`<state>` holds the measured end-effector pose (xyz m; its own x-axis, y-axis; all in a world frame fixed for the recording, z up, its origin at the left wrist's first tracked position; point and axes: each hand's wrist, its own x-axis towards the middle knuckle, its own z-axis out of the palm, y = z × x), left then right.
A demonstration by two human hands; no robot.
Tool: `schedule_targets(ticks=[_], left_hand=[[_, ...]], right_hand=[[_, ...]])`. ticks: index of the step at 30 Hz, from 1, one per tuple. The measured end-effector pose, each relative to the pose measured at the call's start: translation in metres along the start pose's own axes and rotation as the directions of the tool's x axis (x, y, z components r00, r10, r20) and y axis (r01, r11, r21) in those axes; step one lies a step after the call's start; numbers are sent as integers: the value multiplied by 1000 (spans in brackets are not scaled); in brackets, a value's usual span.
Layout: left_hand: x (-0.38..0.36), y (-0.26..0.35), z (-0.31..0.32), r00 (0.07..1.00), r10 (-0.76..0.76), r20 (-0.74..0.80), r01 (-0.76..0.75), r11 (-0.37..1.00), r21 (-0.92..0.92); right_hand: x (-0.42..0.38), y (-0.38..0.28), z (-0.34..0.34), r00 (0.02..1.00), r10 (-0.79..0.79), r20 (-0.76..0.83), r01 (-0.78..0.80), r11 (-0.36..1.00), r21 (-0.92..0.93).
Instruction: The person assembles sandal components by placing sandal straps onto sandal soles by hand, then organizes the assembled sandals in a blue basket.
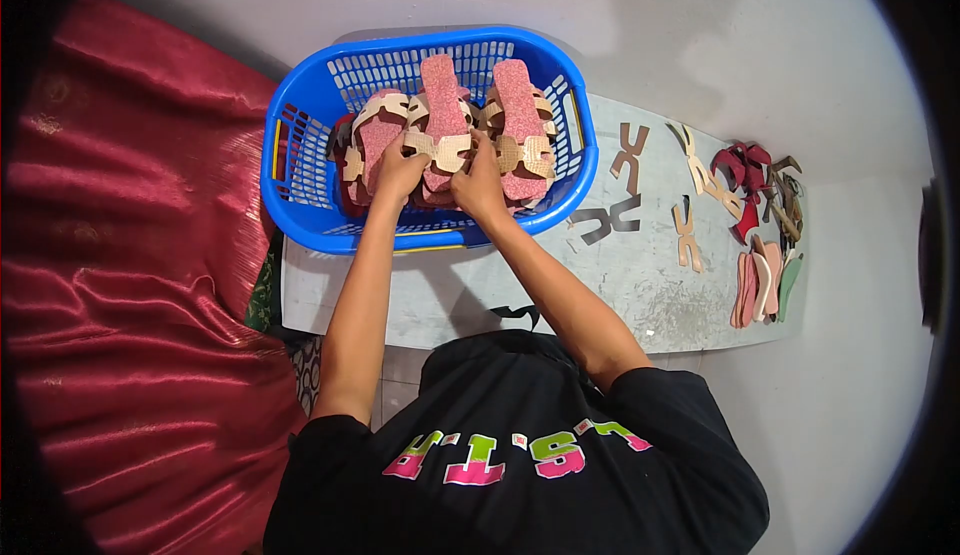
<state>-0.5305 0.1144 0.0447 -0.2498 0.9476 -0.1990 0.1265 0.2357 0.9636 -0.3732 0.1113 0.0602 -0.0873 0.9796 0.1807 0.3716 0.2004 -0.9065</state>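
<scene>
A blue plastic basket [430, 240] holds several sandals with pink speckled insoles and beige straps. Between my two hands is the middle sandal [440, 100], its toe pointing toward the far side of the basket. My left hand [400, 173] is closed at the left edge of its strap, and my right hand [480, 183] is closed at the right edge. Another sandal [517, 105] lies to the right, close to my right hand. A third sandal [380, 143] rests on the left beside my left hand. The fingertips are partly hidden by the straps.
The basket stands on a pale table [520, 285]. To the right lie grey cut straps [610, 220], brown cut straps [628, 155], a beige strap [687, 235], dark red straps [742, 175] and a stack of soles [765, 280]. Red shiny cloth [150, 255] hangs at left.
</scene>
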Motion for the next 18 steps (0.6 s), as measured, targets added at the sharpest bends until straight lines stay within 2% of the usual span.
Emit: schedule_targets(ticks=[2, 4, 8, 10, 14, 16, 18], left_hand=[[-2, 2, 4, 1000, 5, -9, -5, 1000, 17], [-3, 0, 9, 989, 5, -147, -14, 998, -59], [-1, -3, 7, 996, 31, -88, -34, 999, -29], [-11, 15, 7, 998, -29, -56, 22, 992, -121], [-17, 21, 6, 999, 1, -38, -7, 989, -151], [-19, 21, 8, 997, 47, -69, -64, 960, -272], [-18, 18, 7, 996, 59, -66, -73, 969, -237]], right_hand=[[0, 2, 1, 1000, -12, -4, 12, 1000, 12], [1, -1, -1, 999, -33, -13, 33, 999, -21], [4, -9, -8, 998, 44, 43, -46, 998, 50], [3, -13, -11, 994, 96, 62, -100, 992, 77], [6, -3, -8, 995, 79, 55, -82, 995, 50], [6, 3, -5, 994, 104, 21, -106, 980, 167], [9, 8, -1, 994, 110, 14, -111, 967, 231]])
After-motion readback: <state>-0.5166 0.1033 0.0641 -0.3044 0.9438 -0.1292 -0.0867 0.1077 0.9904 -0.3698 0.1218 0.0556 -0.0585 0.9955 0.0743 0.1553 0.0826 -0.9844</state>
